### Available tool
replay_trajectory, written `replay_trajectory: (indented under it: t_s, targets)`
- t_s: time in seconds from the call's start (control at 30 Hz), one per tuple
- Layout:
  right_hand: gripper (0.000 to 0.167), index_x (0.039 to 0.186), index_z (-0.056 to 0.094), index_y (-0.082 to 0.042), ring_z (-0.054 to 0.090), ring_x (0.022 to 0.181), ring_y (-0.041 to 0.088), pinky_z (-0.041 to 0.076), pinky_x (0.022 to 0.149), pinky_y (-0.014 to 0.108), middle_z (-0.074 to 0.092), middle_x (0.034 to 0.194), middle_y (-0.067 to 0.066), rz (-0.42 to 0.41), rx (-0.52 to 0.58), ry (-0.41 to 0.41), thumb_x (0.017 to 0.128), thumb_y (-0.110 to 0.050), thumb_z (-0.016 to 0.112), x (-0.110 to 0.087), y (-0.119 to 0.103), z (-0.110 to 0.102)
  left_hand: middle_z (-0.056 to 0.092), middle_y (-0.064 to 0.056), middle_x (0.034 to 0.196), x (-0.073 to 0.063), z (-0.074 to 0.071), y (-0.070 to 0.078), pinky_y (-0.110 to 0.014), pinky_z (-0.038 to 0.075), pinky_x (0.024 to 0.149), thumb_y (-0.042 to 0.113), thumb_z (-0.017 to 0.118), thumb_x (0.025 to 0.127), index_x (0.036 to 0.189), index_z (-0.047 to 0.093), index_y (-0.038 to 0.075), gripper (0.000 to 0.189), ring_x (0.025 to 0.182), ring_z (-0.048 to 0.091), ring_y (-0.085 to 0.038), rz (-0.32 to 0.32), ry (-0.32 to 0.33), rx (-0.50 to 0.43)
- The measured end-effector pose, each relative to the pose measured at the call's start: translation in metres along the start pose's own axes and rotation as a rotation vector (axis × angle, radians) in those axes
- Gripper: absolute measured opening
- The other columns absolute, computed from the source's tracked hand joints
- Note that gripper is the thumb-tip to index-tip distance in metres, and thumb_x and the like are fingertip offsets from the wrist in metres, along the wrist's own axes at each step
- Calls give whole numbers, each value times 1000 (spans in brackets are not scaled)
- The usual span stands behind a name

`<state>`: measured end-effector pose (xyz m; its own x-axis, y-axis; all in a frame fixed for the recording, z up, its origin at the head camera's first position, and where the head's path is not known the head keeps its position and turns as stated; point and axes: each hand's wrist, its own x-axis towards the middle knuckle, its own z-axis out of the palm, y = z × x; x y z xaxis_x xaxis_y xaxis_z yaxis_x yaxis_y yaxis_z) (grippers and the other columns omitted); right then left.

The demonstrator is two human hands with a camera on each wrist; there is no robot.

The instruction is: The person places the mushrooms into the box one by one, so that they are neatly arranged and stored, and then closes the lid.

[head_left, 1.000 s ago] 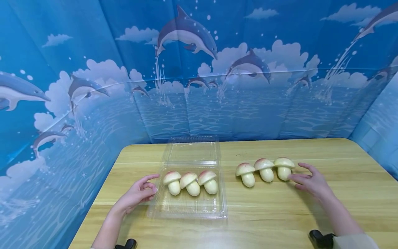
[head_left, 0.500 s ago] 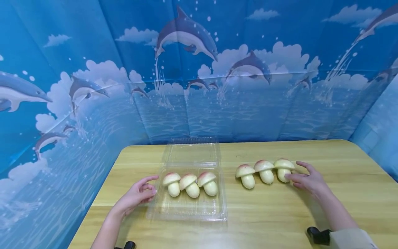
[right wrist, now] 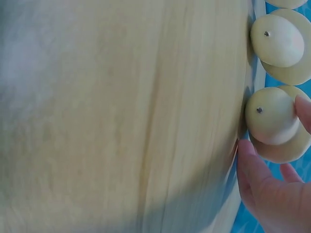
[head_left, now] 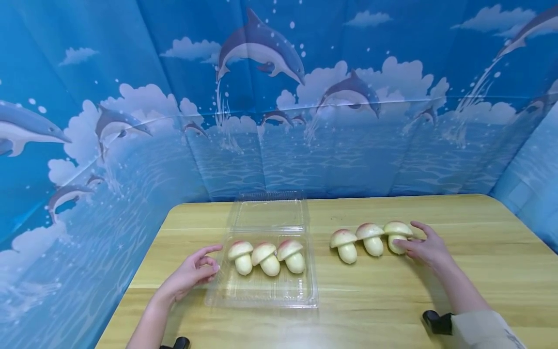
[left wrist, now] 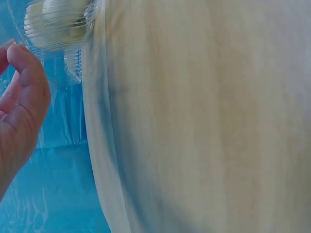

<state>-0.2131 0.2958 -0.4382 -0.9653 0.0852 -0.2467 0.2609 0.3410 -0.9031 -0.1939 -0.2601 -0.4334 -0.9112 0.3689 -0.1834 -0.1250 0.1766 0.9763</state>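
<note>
Three toy mushrooms, pale with pinkish caps, lie in a row on the table's right half: a left one, a middle one and a right one. My right hand is at the right mushroom, thumb against its stem and the other fingers beside it, spread rather than closed round it. In the right wrist view, a fingertip is close by the stem. My left hand, fingers loosely bent, is at the left side of a clear plastic box, holding nothing.
Inside the box lie three similar mushrooms side by side. Its hinged lid is folded back toward the far edge of the wooden table. A blue dolphin-print curtain hangs behind the table.
My right hand has moved left, bringing its thumb over the right mushroom's stem and its index finger nearer the cap. The left hand, box and mushrooms stay where they were.
</note>
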Motion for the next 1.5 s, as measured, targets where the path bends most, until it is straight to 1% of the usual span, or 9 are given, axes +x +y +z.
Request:
replay_trajectory:
  t_s: [0.2,0.3,0.5,0.6,0.9,1.03,1.13,1.2,1.5]
  targets:
    - [96,147,3,2,55,81,1,52,73,26,25,136,41,2,-23,1,85,-32,68,3,1,2,52,-3,87,-1,1,-2,-21,45,62,8,61,89,143,27,1,64,67,50,-9,6,2,-1]
    - [93,147,5,3,53,82,-1,52,74,25,24,137,41,-9,-15,-9,86,-32,67,4,3,1,52,-3,87,0,1,-2,-21,45,62,8,61,89,143,27,1,64,67,50,-9,10,4,4]
    - [90,146,7,5,53,76,-7,52,73,25,32,133,40,-24,36,-24,87,-26,67,5,4,1,53,-2,87,1,0,-3,-21,45,62,5,61,89,143,27,0,64,67,50,-9,9,6,5]
    - [90,146,7,5,54,76,-6,52,73,25,37,129,37,-17,54,-28,86,-24,68,5,4,1,53,-3,88,0,-1,-3,-21,45,63,5,60,89,143,27,0,64,68,50,-9,10,1,-1]
    - [94,147,3,3,56,76,-4,52,75,27,40,126,31,-3,103,-46,86,-24,69,3,3,-2,53,-3,88,1,-1,-3,-21,46,63,8,61,89,143,28,1,64,68,51,-8,7,5,-3]
    - [94,147,2,2,58,77,-2,53,75,28,51,113,18,10,139,-53,85,-22,69,3,6,-4,53,-3,89,1,-1,-3,-20,46,63,8,62,89,143,28,1,64,68,51,-8,3,10,-3]
    - [95,148,2,0,59,77,-1,53,75,28,53,103,5,19,175,-56,85,-20,70,4,7,-4,53,-3,89,-1,-1,-2,-20,46,63,9,62,89,142,29,1,64,68,51,-8,-1,14,-1]
    - [95,148,2,0,60,77,0,53,75,28,52,99,0,17,196,-59,84,-19,70,4,8,-4,52,-3,89,-1,-2,-2,-21,46,63,9,62,89,142,29,1,63,68,51,-8,-3,17,1]
    - [95,148,-1,-2,61,76,2,53,72,26,59,82,-12,22,299,-94,85,-14,68,3,13,-9,53,-3,90,1,-3,-2,-22,46,64,9,62,89,143,29,2,63,68,51,-9,7,7,9]
